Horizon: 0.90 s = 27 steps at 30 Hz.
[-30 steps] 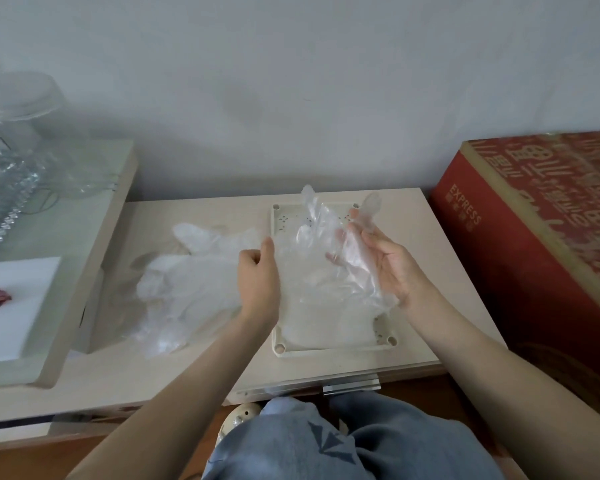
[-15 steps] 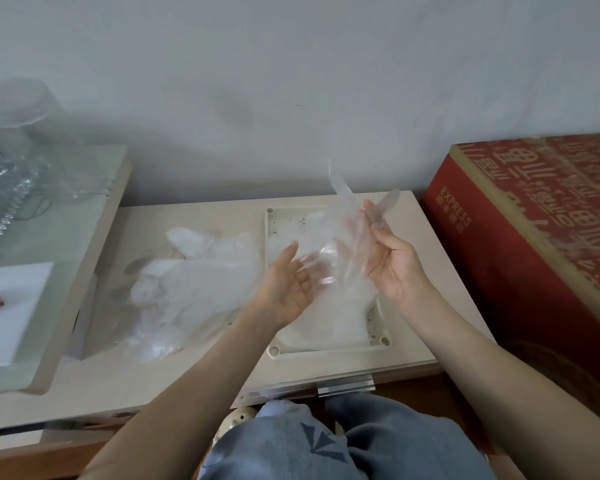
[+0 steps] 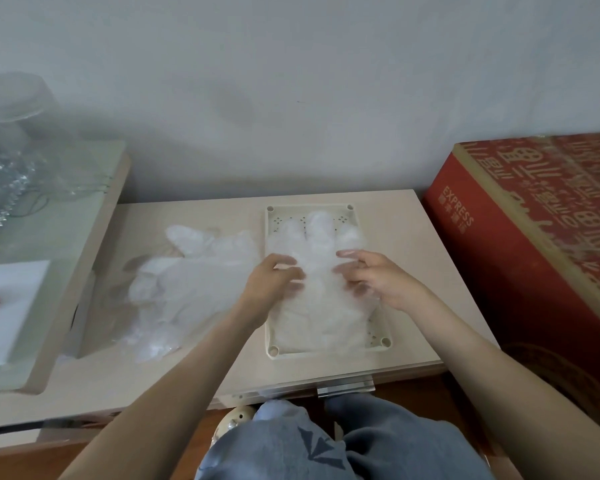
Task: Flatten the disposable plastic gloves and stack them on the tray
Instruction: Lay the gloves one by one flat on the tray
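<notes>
Head view: both forearms reach forward over the beige table (image 3: 413,237). The left hand (image 3: 271,285) and right hand (image 3: 378,282) rest palm-down on a clear plastic glove (image 3: 319,271) — fingers spread and slightly curled, pressing rather than gripping. The glove lies on the cream tray (image 3: 272,348), finger tips pointing toward the wall, film wrinkled and translucent. A loose pile of gloves (image 3: 184,285) lies on the table just left of the tray — crumpled, overlapping.
</notes>
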Motion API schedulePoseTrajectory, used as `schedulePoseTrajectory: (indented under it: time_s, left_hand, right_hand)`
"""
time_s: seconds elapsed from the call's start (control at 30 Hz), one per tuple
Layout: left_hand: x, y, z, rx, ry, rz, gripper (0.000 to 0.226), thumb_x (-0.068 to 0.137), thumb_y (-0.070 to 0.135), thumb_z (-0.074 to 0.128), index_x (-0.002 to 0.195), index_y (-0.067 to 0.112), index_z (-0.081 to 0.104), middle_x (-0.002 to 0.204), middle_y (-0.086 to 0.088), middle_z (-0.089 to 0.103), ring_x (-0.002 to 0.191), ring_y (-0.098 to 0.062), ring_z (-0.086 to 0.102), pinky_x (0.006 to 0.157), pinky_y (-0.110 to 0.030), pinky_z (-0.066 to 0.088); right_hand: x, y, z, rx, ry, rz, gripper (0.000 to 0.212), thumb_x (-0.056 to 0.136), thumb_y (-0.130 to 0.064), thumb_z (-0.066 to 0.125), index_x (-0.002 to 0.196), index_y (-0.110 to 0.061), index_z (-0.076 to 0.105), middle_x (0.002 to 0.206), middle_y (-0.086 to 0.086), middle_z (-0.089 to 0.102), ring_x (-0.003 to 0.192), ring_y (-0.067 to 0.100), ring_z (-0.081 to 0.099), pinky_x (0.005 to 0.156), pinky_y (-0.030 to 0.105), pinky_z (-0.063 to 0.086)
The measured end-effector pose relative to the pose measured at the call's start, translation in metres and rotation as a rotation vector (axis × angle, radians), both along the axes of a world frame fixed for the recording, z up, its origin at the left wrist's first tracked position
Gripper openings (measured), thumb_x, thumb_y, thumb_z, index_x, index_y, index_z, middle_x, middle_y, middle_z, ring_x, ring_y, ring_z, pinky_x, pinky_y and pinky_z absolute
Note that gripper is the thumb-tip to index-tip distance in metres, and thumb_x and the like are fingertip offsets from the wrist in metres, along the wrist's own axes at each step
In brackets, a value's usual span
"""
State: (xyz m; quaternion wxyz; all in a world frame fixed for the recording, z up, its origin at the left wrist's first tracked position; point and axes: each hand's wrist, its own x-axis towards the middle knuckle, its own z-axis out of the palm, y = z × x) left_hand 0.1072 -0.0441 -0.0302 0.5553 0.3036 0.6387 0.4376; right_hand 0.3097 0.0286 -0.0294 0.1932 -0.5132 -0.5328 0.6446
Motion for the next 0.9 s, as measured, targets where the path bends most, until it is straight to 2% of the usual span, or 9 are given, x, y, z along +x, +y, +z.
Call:
schedulePoseTrajectory:
  time_s: [0.07,0.17,0.33,0.4,0.5,0.6,0.67,0.77,0.9]
  left_hand:
    - [-0.004,0.003,0.002,-0.025,-0.093,-0.027,0.014,0.09,0.016,0.062,0.104,0.014,0.06,0.097,-0.011,0.072,0.082,-0.023,0.07,0.082,-0.036,0.054]
    - [-0.009,0.011,0.003,-0.015,-0.159,-0.046,0.018,0.092,0.024,0.061,0.107,0.014,0.061,0.098,-0.009,0.072,0.085,-0.022,0.071,0.079,-0.033,0.054]
    - [-0.016,0.025,0.008,0.06,-0.152,-0.06,0.024,0.09,0.018,0.063,0.113,0.014,0.063,0.099,-0.007,0.072,0.082,-0.02,0.069,0.08,-0.03,0.049]
    - [-0.018,0.03,0.01,0.077,-0.102,-0.067,0.03,0.085,0.013,0.069,0.114,0.013,0.063,0.098,-0.008,0.072,0.081,-0.019,0.069,0.079,-0.026,0.05]
    - [-0.017,0.034,0.011,0.102,0.026,-0.099,0.032,0.084,0.011,0.071,0.115,0.012,0.061,0.095,-0.01,0.07,0.07,-0.013,0.066,0.067,-0.017,0.051]
    - [-0.016,0.035,0.008,0.157,0.025,-0.077,0.024,0.086,0.004,0.067,0.109,0.01,0.061,0.091,-0.01,0.07,0.069,-0.015,0.064,0.071,-0.022,0.052]
    - [-0.017,0.036,0.006,0.191,0.039,-0.071,0.02,0.086,0.002,0.065,0.103,0.012,0.062,0.087,-0.005,0.072,0.072,-0.016,0.065,0.075,-0.025,0.052]
    - [-0.016,0.038,0.003,0.224,0.085,-0.06,0.015,0.086,-0.001,0.064,0.092,0.013,0.064,0.082,0.003,0.073,0.071,-0.016,0.064,0.071,-0.023,0.05]
    - [-0.013,0.042,0.003,0.24,0.128,-0.014,0.015,0.088,0.0,0.061,0.092,0.014,0.064,0.082,0.0,0.071,0.067,-0.015,0.064,0.066,-0.023,0.052]
  right_hand:
    - [-0.003,0.0,-0.002,0.039,-0.045,0.053,0.048,0.089,0.01,0.052,0.132,-0.011,0.051,0.106,0.003,0.069,0.059,0.011,0.061,0.05,0.019,0.046]
    - [-0.004,0.0,-0.002,0.102,-0.085,0.115,0.051,0.089,0.013,0.047,0.132,-0.014,0.054,0.104,0.0,0.069,0.058,0.009,0.058,0.052,0.019,0.046]
    - [-0.007,0.001,0.006,0.235,-0.046,0.206,0.057,0.09,0.014,0.044,0.12,-0.032,0.058,0.108,-0.001,0.067,0.06,0.007,0.056,0.06,0.018,0.047]
    - [-0.008,0.003,0.008,0.245,-0.022,0.22,0.057,0.091,0.013,0.045,0.119,-0.035,0.056,0.111,-0.001,0.066,0.067,0.007,0.059,0.065,0.018,0.047]
    - [-0.009,0.006,0.006,0.197,0.053,0.245,0.053,0.091,0.007,0.054,0.128,-0.031,0.051,0.119,0.004,0.062,0.089,0.011,0.064,0.08,0.025,0.047]
    - [-0.007,0.012,0.006,0.087,0.2,0.203,0.059,0.083,-0.007,0.067,0.135,-0.029,0.049,0.121,0.004,0.062,0.101,0.018,0.066,0.087,0.029,0.05]
    - [-0.008,0.018,0.008,0.037,0.293,0.156,0.063,0.078,-0.012,0.067,0.136,-0.029,0.049,0.122,0.005,0.063,0.104,0.023,0.066,0.087,0.03,0.051]
    - [-0.01,0.029,0.009,0.011,0.381,0.112,0.06,0.078,-0.013,0.065,0.133,-0.032,0.051,0.122,0.005,0.063,0.108,0.027,0.065,0.088,0.032,0.051]
    - [-0.012,0.042,0.011,0.052,0.318,0.171,0.043,0.082,-0.017,0.062,0.124,-0.024,0.061,0.131,-0.003,0.06,0.118,0.02,0.06,0.101,0.039,0.042]
